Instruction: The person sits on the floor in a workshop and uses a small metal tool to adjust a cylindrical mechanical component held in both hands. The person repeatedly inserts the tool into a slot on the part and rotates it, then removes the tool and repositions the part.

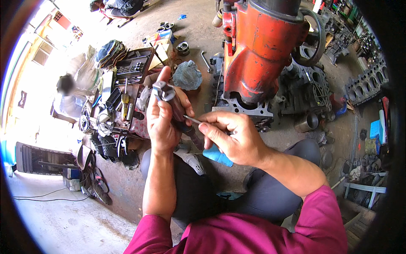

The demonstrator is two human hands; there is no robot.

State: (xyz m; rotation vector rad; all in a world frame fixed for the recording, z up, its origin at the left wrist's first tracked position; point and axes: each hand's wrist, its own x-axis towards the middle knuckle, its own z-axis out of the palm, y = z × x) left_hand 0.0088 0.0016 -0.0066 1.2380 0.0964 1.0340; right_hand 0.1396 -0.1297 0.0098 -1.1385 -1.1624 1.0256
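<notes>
My left hand [160, 131] is wrapped round a dark cylindrical metal tool [176, 109] with a bright, notched steel head, held tilted above my knees. Its lower end runs down behind my hands. My right hand [237, 137] pinches a thin metal rod [191, 119] between thumb and fingers. The rod's far end reaches the side of the cylinder near my left fingertips; whether it sits in a hole there I cannot tell. Beyond my right hand stands a red machine [258, 51] with a handwheel, over a metal engine block [247, 110].
To the left, a low bench [134, 95] carries hand tools, a yellow-handled screwdriver [125, 101] and cables. A grey-blue rag [187, 75] and a wrench [206, 61] lie ahead. More engine blocks [368, 86] stand at the right. A person [120, 7] crouches far off at the upper left.
</notes>
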